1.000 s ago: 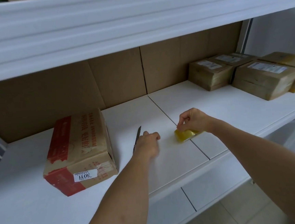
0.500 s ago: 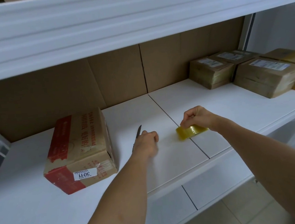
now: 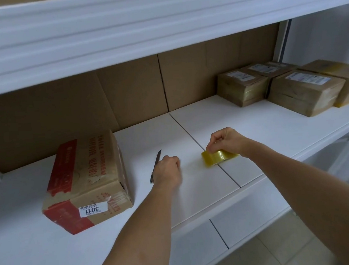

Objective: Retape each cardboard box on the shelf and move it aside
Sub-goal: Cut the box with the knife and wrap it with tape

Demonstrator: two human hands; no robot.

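Note:
A cardboard box [image 3: 85,180] with red tape and a white "3011" label lies on the left of the white shelf [image 3: 196,194]. To its right my left hand [image 3: 168,171] grips a small knife [image 3: 156,162], blade pointing away from me. Right of that, a yellowish roll of clear tape [image 3: 218,157] rests on the shelf. My right hand [image 3: 225,141] is over the roll, fingers curled and pinching at its near-left edge.
Several taped cardboard boxes [image 3: 305,91] with white labels stand grouped at the far right of the shelf. Brown cardboard lines the back wall. An upper shelf board [image 3: 139,29] overhangs. A lower shelf and tiled floor show below.
My right hand has lifted slightly off the tape roll, exposing more of it. The left hand with the knife has stayed nearly still.

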